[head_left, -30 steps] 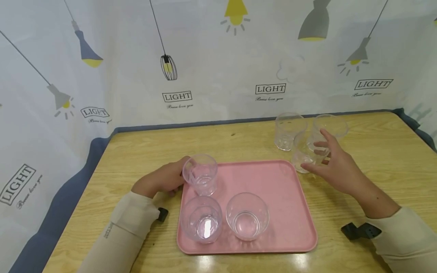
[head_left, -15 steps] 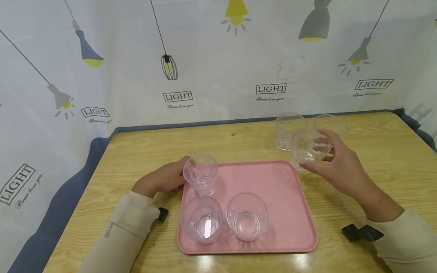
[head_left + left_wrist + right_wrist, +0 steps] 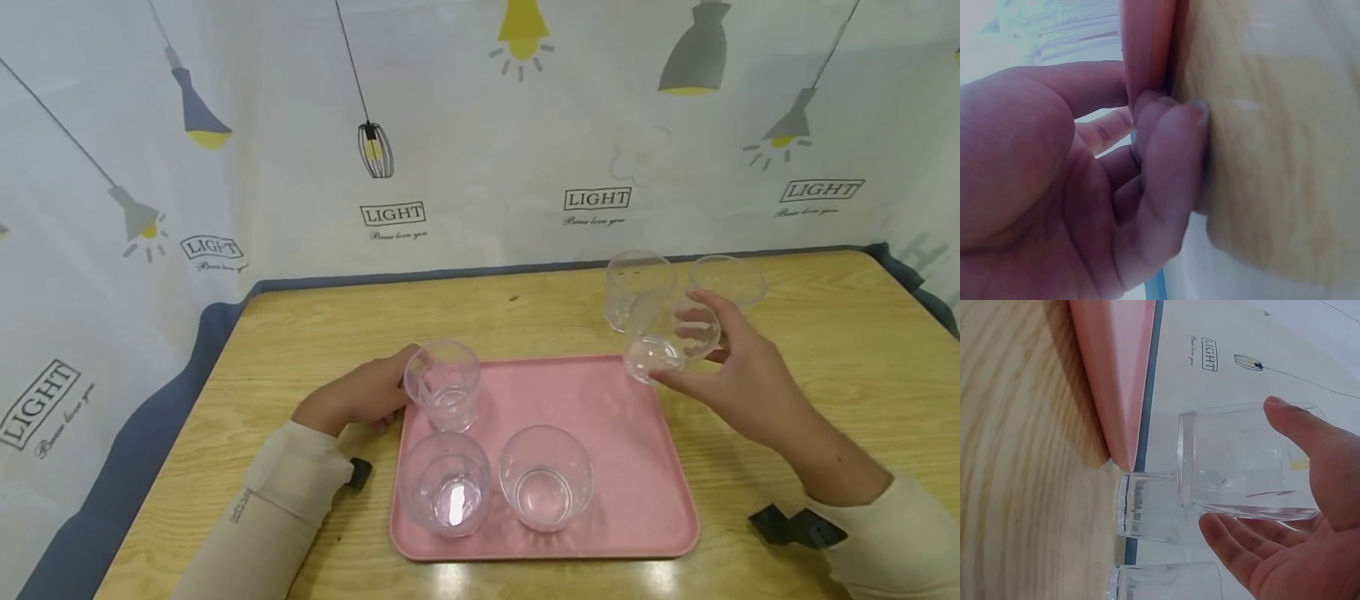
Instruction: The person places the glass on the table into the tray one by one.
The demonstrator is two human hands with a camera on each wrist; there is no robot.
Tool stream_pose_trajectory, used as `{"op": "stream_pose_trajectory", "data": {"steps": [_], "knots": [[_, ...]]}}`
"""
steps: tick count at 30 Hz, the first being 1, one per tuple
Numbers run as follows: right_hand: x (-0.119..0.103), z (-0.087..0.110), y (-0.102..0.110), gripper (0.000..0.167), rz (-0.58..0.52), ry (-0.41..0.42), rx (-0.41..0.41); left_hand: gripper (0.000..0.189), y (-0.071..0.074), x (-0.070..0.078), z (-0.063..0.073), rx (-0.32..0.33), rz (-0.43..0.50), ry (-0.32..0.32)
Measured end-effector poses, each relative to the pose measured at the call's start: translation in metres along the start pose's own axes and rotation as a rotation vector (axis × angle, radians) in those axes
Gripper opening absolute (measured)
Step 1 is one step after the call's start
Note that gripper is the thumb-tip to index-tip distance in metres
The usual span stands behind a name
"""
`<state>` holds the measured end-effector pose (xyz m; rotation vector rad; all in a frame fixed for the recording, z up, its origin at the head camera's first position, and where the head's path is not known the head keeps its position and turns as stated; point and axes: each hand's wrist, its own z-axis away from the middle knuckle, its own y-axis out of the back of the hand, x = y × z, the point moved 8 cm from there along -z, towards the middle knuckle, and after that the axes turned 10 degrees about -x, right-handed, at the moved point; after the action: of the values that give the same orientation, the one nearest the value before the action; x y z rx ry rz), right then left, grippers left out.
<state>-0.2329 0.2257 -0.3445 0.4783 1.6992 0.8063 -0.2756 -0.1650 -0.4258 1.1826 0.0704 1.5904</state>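
Someone's left hand (image 3: 378, 387) is pinching the pink tray (image 3: 630, 467) by its left edge on the counter (image 3: 352, 321). Three clear cups (image 3: 546, 475) are standing on the tray, the farthest partly covering that hand. One colourless, thick-bottomed cup (image 3: 651, 337) is hovering at the tray's far right corner, the right hand (image 3: 750, 375) gripping it; two more cups (image 3: 621, 287) are standing behind.

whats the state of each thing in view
pink tray, lying on the table
left hand, gripping the tray's rim
held cup, raised, seemingly empty
right hand, curled round that cup
rear tray cup, upright, seemingly empty
front left tray cup, upright, seemingly empty
front right tray cup, upright, seemingly empty
far left cup, upright, contents unclear
far right cup, upright, partly hidden
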Motion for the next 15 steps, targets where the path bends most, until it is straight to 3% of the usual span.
{"op": "stream_pose_trajectory", "data": {"steps": [7, 15], "knots": [[-0.012, -0.001, -0.007, 0.102, -0.037, 0.043, -0.01, 0.022, 0.001, 0.0, -0.002, -0.001, 0.011, -0.009], [-0.028, -0.015, -0.025, 0.101, -0.048, 0.071, -0.075, 0.023, 0.001, -0.003, 0.0, 0.008, 0.02, 0.003]]}}
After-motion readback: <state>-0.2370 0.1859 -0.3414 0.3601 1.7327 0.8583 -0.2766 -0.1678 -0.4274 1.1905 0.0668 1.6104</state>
